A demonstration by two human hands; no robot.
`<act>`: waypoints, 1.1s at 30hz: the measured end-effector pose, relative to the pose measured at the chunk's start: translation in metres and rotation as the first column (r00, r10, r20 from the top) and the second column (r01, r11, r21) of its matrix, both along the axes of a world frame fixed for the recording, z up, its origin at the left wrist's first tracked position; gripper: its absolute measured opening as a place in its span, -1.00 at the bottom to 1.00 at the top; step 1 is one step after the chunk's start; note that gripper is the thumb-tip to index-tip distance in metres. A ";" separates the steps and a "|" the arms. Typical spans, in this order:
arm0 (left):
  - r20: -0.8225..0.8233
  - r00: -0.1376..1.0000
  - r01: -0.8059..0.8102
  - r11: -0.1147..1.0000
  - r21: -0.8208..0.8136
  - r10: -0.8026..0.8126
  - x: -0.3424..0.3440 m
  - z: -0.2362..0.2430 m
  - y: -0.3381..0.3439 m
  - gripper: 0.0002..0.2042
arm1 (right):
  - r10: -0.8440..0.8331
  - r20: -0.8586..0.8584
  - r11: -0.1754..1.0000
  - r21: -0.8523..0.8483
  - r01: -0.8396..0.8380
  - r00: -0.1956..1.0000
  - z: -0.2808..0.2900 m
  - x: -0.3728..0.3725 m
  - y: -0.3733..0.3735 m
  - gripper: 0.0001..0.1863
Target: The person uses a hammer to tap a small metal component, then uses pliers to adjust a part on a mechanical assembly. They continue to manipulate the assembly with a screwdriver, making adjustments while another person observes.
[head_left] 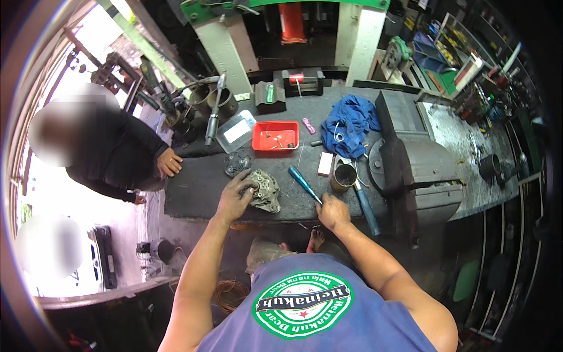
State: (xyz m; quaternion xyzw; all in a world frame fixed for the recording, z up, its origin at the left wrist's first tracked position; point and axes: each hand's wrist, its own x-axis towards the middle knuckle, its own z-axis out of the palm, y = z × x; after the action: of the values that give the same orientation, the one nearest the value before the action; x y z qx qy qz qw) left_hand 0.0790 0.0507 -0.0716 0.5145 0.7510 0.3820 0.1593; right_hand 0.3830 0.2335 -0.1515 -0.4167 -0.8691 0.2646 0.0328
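Note:
My left hand [236,196] grips the left side of a grey metal alternator housing [265,190] at the bench's front edge, fingers curled over its rim. My right hand [333,212] is closed around the shaft end of a screwdriver [302,180], its teal handle pointing away to the upper left. Behind the housing lies a dark round slotted cover [237,163]. A red tray [275,124] with a few small parts sits farther back. To the right of the screwdriver stand a metal cup [343,177] and a hammer with a blue handle [366,208].
A large bench vise [422,176] takes up the right side, beside a crumpled blue cloth [350,124]. A clear plastic box [236,132] and a torque wrench [216,111] lie at the back left. Another person's hand [169,162] rests on the bench's left edge.

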 end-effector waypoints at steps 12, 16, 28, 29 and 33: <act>0.069 0.988 0.145 0.975 -0.166 -0.135 -0.034 0.004 0.020 -0.75 | -0.457 -0.090 0.875 -0.222 0.429 0.885 0.002 0.023 -0.027 -0.48; 0.181 0.950 0.293 0.930 -0.220 -0.256 -0.051 0.014 0.035 -0.54 | -0.438 -0.030 0.899 0.007 0.439 0.898 -0.010 -0.015 -0.037 -0.61; 0.003 0.787 0.588 0.750 -0.302 -0.616 -0.066 0.025 0.056 -0.51 | 0.016 -0.222 0.940 0.336 0.061 0.975 0.091 -0.087 -0.003 -0.80; 0.002 0.775 0.605 0.741 -0.291 -0.632 -0.068 0.028 0.059 -0.51 | 0.082 -0.240 0.935 0.355 0.008 0.967 0.106 -0.100 0.001 -0.80; 0.020 0.766 0.610 0.716 -0.339 -0.643 -0.068 0.036 0.060 -0.49 | 0.218 -0.307 0.943 0.311 -0.119 0.926 0.155 -0.134 0.003 -0.82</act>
State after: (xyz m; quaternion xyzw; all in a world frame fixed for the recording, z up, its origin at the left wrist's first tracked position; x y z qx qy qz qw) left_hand 0.0110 0.1105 -0.0355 0.7228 0.5916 0.1499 0.3244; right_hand 0.2485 0.2368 0.0034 -0.2791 -0.9124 0.2052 0.2181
